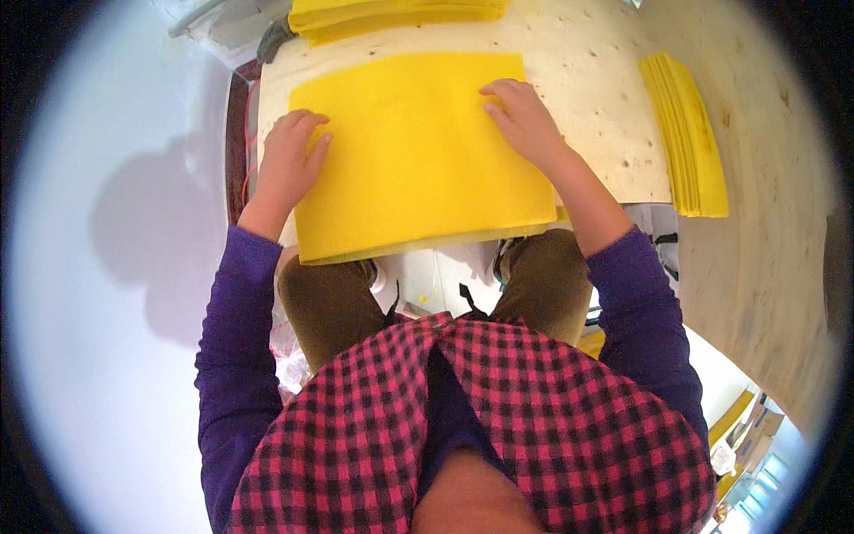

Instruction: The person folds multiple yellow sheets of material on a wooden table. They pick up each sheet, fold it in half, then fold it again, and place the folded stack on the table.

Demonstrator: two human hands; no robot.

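Note:
A flat yellow fabric sheet (418, 160) lies across the wooden table in front of me, its near edge reaching past the table's front. My left hand (292, 156) rests at the sheet's left edge, thumb and fingers apart. At the upper right edge, my right hand (523, 120) lies on the sheet with its fingers spread and slightly curved. Neither hand grips anything that I can see. Whether more layers lie under the top sheet is hard to tell, though a bit of yellow shows beneath its lower right corner.
Beyond the sheet, a stack of yellow fabric (400, 16) sits at the table's far edge. Another folded yellow stack (685, 133) stands on the right, by a wooden panel (756, 231). The pale wooden table (605, 107) has knots in it. A white wall (116, 294) rises at left.

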